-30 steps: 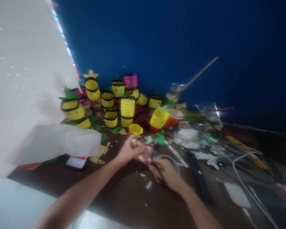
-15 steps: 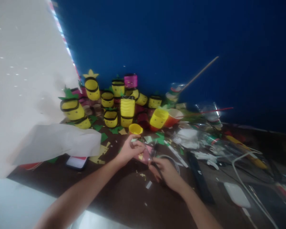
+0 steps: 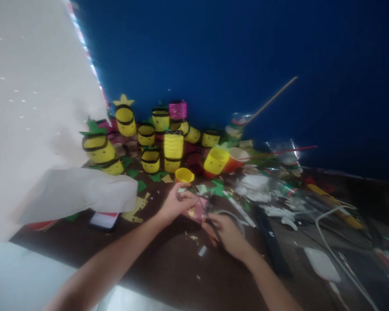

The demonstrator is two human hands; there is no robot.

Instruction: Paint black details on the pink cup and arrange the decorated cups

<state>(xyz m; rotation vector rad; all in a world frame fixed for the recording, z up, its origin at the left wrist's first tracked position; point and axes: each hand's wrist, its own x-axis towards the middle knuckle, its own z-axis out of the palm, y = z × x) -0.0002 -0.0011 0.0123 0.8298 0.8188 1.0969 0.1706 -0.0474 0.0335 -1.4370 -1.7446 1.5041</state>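
My left hand (image 3: 180,201) is closed in a pinch just in front of a small yellow cup (image 3: 184,175). What its fingertips hold is too small and blurred to make out. My right hand (image 3: 226,232) is wrapped round a long, thin dark tool (image 3: 206,214), which looks like tweezers. Its tip points up and left toward my left fingertips. Beneath both hands lies a pink piece (image 3: 199,211) with small yellow bits on it. Close to the tool is a dark pen-like object (image 3: 211,198).
Several yellow cups (image 3: 151,161) with black bands stand at the back, near a purple cup (image 3: 178,110). A white sheet (image 3: 84,190) and a phone (image 3: 104,220) lie left. Rightward are paper scraps, a dark bar (image 3: 272,242), a white cable (image 3: 333,248) and a glue gun (image 3: 337,206).
The dark tool's tip shifts slightly near my left fingertips. Both hands otherwise keep almost the same place.
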